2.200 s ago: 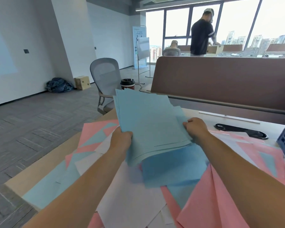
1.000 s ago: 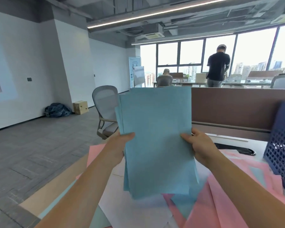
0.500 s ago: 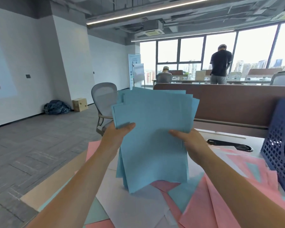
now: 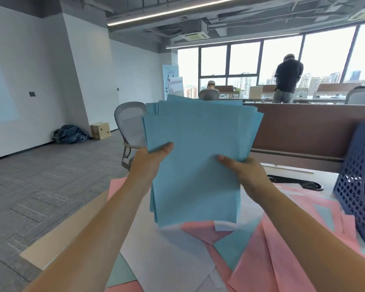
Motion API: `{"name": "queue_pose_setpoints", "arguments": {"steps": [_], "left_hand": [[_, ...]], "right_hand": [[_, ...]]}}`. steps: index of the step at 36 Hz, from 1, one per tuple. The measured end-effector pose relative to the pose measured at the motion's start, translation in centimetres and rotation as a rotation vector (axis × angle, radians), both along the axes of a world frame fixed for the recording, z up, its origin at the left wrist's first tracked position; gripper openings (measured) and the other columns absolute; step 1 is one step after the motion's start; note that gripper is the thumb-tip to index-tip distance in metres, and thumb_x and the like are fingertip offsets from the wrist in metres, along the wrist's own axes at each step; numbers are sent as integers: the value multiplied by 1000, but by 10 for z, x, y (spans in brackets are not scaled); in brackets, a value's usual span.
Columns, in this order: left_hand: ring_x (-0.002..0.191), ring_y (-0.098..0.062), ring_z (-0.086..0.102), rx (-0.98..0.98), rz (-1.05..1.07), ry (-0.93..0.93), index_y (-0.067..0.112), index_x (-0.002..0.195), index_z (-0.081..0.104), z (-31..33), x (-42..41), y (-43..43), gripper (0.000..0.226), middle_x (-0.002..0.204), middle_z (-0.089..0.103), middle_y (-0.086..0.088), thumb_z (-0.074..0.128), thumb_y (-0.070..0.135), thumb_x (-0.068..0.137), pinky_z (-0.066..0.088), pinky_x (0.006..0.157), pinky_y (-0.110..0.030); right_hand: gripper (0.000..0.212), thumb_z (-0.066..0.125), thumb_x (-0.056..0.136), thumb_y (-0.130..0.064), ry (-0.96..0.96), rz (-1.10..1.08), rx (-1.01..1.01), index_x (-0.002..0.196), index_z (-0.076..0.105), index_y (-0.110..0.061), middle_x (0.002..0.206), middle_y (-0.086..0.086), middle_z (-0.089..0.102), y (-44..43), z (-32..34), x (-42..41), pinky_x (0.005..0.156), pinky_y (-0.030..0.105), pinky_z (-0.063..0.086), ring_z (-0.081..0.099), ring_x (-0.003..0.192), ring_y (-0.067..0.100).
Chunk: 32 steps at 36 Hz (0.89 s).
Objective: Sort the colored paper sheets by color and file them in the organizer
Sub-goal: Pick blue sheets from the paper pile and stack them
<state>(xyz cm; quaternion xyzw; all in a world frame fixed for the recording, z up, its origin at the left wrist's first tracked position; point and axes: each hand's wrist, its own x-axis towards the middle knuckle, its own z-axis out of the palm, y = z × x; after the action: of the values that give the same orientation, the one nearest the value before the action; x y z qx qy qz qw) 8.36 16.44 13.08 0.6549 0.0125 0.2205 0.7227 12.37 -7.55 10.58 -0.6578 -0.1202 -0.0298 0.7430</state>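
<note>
Open office space with white walls, a grey carpet-tile floor (image 4: 40, 175) and a row of tall windows (image 4: 325, 55) at the far end fills the background. A long brown partition panel (image 4: 303, 131) runs along the far edge of the pale tabletop (image 4: 61, 234). Loose pink paper sheets (image 4: 261, 260), white paper sheets (image 4: 173, 260) and a few light blue paper sheets (image 4: 230, 249) lie overlapped across the tabletop in no order.

Above them, a thick stack of blue paper sheets (image 4: 198, 154) stands upright in the air between both hands. Its top edges are fanned and uneven. Whether its lower edge touches the loose sheets cannot be told.

A dark blue perforated plastic organizer (image 4: 358, 186) stands on the tabletop at the right edge of the view, apart from the stack. A grey mesh office chair (image 4: 129, 121) sits behind the stack's left side.

The left grip (image 4: 150, 163) clasps the stack at its left edge, thumb laid across the front, fingers hidden behind. The right grip (image 4: 244, 175) clasps the right edge the same way, thumb on the front face.

A person in a dark shirt (image 4: 288, 81) stands by the windows. A black oval cable slot (image 4: 299, 183) lies in the tabletop beyond the right wrist, and a small wooden box (image 4: 100, 130) sits by the wall.
</note>
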Motion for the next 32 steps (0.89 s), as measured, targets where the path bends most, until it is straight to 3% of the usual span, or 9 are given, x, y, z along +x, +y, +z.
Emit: {"name": "queue_pose_setpoints", "arguments": {"steps": [4, 7, 10, 18, 21, 24, 27, 30, 32], "left_hand": [[98, -22, 72, 57, -19, 10, 20, 105, 74, 0, -2, 3, 40, 104, 75, 0, 84, 34, 69, 54, 94, -47], [99, -26, 70, 39, -20, -7, 21, 93, 72, 0, -2, -5, 16, 102, 75, -5, 77, 11, 81, 53, 95, -48], [96, -28, 71, 45, 25, -29, 20, 95, 72, 4, 0, -10, 15, 99, 75, -4, 75, 10, 83, 55, 92, -48], [90, -16, 72, 132, 174, -55, 20, 110, 64, 13, -4, -6, 32, 99, 73, 6, 78, 22, 81, 58, 74, -30], [89, -14, 70, 189, 220, -109, 27, 122, 46, 16, -6, -2, 53, 105, 67, 7, 77, 26, 79, 59, 78, -40], [87, -5, 65, 344, 261, -168, 50, 144, 20, 23, -11, -2, 81, 115, 59, 10, 71, 24, 86, 56, 72, -31], [81, -1, 53, 631, 344, -217, 61, 145, 2, 31, -12, -3, 89, 124, 43, 6, 64, 25, 91, 51, 69, -30], [66, -10, 49, 964, 390, -210, 57, 148, 1, 35, -14, -4, 83, 115, 36, 2, 57, 25, 95, 41, 57, -29], [69, -13, 52, 1067, 417, -178, 50, 150, 16, 37, -14, -4, 70, 122, 34, -1, 54, 25, 96, 39, 63, -29]], "right_hand": [[40, 85, 72, -25, 2, 8, 48, 107, 74, -9, 104, 2, 77, -2, -1, -1, 84, 36, 56, 73, 98, 23], [34, 84, 75, -20, 22, 15, 39, 106, 74, -10, 104, 4, 77, 2, -2, 0, 90, 42, 56, 73, 97, 25], [31, 83, 78, -19, 26, -18, -9, 106, 73, -12, 101, 3, 77, 9, 2, 2, 90, 48, 58, 74, 93, 25], [26, 80, 82, -23, -104, -104, -17, 106, 67, -23, 98, -7, 77, 9, 20, -8, 75, 31, 58, 74, 88, 14], [43, 79, 83, -25, -191, -205, -63, 119, 55, -26, 108, -5, 71, 6, 26, -8, 74, 30, 57, 71, 93, 11], [75, 76, 86, -28, -321, -308, -210, 143, 31, -44, 119, -6, 63, 6, 33, -10, 76, 29, 54, 65, 100, 12], [89, 73, 88, -27, -444, -374, -390, 147, 14, -57, 134, -10, 52, 8, 41, -14, 84, 34, 50, 53, 111, 13], [76, 69, 90, -30, -526, -409, -597, 147, 25, -55, 122, -14, 48, 12, 46, -14, 79, 32, 47, 50, 97, 8], [62, 68, 91, -31, -531, -414, -631, 143, 39, -49, 118, -10, 49, 13, 45, -12, 76, 32, 49, 53, 91, 10]]}}
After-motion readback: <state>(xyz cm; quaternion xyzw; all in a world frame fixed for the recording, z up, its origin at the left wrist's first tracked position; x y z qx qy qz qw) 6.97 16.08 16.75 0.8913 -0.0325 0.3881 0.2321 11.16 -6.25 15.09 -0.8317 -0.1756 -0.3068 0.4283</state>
